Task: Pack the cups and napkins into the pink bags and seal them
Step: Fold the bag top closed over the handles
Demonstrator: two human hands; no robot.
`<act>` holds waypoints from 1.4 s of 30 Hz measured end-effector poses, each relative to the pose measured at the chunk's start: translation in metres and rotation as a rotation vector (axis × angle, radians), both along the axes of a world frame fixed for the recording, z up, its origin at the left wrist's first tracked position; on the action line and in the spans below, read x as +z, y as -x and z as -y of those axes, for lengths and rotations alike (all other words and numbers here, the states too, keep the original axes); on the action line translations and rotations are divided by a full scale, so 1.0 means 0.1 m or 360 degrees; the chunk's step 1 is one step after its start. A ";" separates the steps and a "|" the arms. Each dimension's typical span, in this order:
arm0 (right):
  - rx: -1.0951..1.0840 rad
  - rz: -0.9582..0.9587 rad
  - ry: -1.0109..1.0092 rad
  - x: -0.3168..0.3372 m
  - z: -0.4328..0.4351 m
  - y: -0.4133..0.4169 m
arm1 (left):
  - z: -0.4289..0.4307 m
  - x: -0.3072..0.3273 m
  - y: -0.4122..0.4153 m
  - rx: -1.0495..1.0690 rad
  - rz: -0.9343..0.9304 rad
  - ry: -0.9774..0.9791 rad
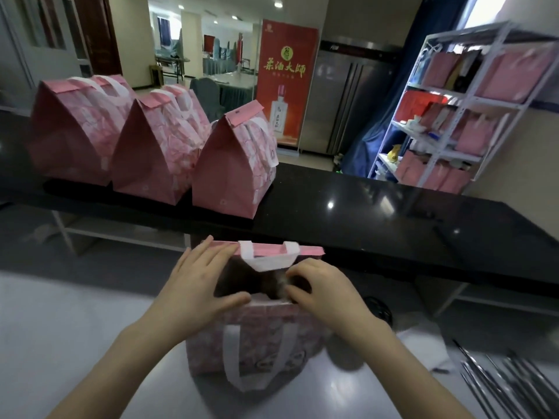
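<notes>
An open pink bag (260,340) with white handles stands on the grey table in front of me. My left hand (196,285) lies over the left side of its mouth, thumb on the near rim, fingers reaching the far rim. My right hand (323,293) is at the mouth's right side, fingers curled around something small and blurred inside the opening. What fills the bag is dark and hard to make out. Three sealed pink bags stand in a row on the black counter (378,213): left (75,131), middle (157,152), right (236,167).
A white rack (472,95) at the right holds more pink bags. Several metal sticks (508,382) lie at the table's right front, beside a white napkin-like sheet (429,343) and a dark round object (379,306) behind my right wrist. A red banner (284,80) stands behind the counter.
</notes>
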State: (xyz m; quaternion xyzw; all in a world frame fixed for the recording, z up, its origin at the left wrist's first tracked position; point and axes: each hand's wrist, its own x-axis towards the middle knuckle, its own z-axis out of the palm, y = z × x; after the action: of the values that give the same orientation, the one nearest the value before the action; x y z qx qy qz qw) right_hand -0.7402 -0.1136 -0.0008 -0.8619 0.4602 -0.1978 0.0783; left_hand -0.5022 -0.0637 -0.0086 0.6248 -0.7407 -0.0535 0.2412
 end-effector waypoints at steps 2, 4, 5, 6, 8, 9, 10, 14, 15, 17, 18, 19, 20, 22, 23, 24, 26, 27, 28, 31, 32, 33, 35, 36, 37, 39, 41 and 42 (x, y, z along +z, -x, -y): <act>-0.0014 0.0049 0.0054 0.04 -0.06 0.21 | -0.01 0.08 0.20 -0.0019 -0.0170 0.0246; -0.0064 0.0080 0.0061 0.05 -0.12 0.49 | -0.01 0.15 0.49 -0.0109 -0.0281 0.0431; -0.0104 0.0078 0.0062 0.04 -0.15 0.65 | -0.01 0.18 0.67 -0.0174 -0.0315 0.0483; -0.0154 0.0068 0.0061 0.02 -0.18 0.82 | 0.00 0.21 0.86 -0.0254 -0.0341 0.0505; -0.0288 0.0028 0.0018 -0.06 -0.23 1.20 | 0.04 0.21 1.27 -0.0434 -0.0369 0.0448; -0.0369 -0.0006 -0.0023 -0.12 -0.27 1.40 | 0.08 0.18 1.49 -0.0518 -0.0356 0.0387; -0.0453 -0.0043 -0.0077 -0.19 -0.30 1.61 | 0.11 0.14 1.71 -0.0591 -0.0323 0.0315; -0.0794 -0.0129 -0.0317 -0.54 -0.49 2.49 | 0.25 -0.19 2.65 -0.0832 -0.0202 0.0055; -0.0887 -0.0144 -0.0371 -0.65 -0.55 2.70 | 0.28 -0.29 2.88 -0.0888 -0.0173 0.0005; -0.1057 -0.0163 -0.0461 -0.85 -0.66 3.10 | 0.35 -0.50 3.31 -0.0982 -0.0115 -0.0094; -0.1137 -0.0165 -0.0503 -0.95 -0.71 3.29 | 0.38 -0.61 3.52 -0.1017 -0.0094 -0.0140; -0.1213 -0.0149 -0.0540 -1.04 -0.75 3.47 | 0.42 -0.72 3.73 -0.1047 -0.0074 -0.0188; -0.1281 -0.0121 -0.0567 -1.13 -0.79 3.63 | 0.45 -0.82 3.92 -0.1072 -0.0052 -0.0239; -0.1388 -0.0110 -0.0600 -1.29 -0.84 3.92 | 0.52 -1.02 4.30 -0.1133 0.0023 -0.0321; -0.1428 -0.0145 -0.0618 -1.36 -0.84 4.03 | 0.54 -1.11 4.48 -0.1167 0.0067 -0.0350; -0.1460 -0.0191 -0.0640 -1.44 -0.83 4.13 | 0.57 -1.20 4.64 -0.1195 0.0102 -0.0374; -0.1486 -0.0280 -0.0683 -1.59 -0.80 4.28 | 0.62 -1.35 4.93 -0.1229 0.0164 -0.0414; -0.1486 -0.0319 -0.0705 -1.66 -0.78 4.34 | 0.64 -1.43 5.05 -0.1240 0.0200 -0.0426; -0.1490 -0.0347 -0.0722 -1.73 -0.77 4.38 | 0.66 -1.50 5.16 -0.1249 0.0238 -0.0436; -0.1530 -0.0392 -0.0692 -1.89 -0.72 4.48 | 0.72 -1.68 5.41 -0.1268 0.0301 -0.0453; -0.1530 -0.0396 -0.0663 -1.93 -0.70 4.50 | 0.73 -1.73 5.47 -0.1268 0.0305 -0.0452; -0.1526 -0.0395 -0.0629 -1.96 -0.69 4.52 | 0.75 -1.77 5.52 -0.1261 0.0305 -0.0457; -0.1525 -0.0369 -0.0576 -1.99 -0.69 4.55 | 0.78 -1.83 5.59 -0.1232 0.0296 -0.0478; -0.1527 -0.0341 -0.0565 -2.00 -0.69 4.56 | 0.80 -1.85 5.62 -0.1220 0.0285 -0.0491; -0.1533 -0.0302 -0.0557 -2.01 -0.71 4.58 | 0.81 -1.86 5.63 -0.1212 0.0269 -0.0501; -0.1562 -0.0207 -0.0546 -2.01 -0.74 4.62 | 0.84 -1.87 5.66 -0.1186 0.0224 -0.0510; -0.1590 -0.0123 -0.0534 -2.01 -0.78 4.67 | 0.86 -1.86 5.66 -0.1139 0.0165 -0.0495; -0.1595 -0.0081 -0.0528 -2.01 -0.80 4.70 | 0.88 -1.85 5.66 -0.1122 0.0138 -0.0477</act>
State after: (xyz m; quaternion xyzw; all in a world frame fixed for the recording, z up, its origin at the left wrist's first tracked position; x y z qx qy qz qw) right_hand -1.2098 -0.0335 -0.2016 -0.5166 0.8428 -0.1144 0.0983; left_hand -1.0678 -0.1516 -0.1936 0.3618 -0.9035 -0.2143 0.0823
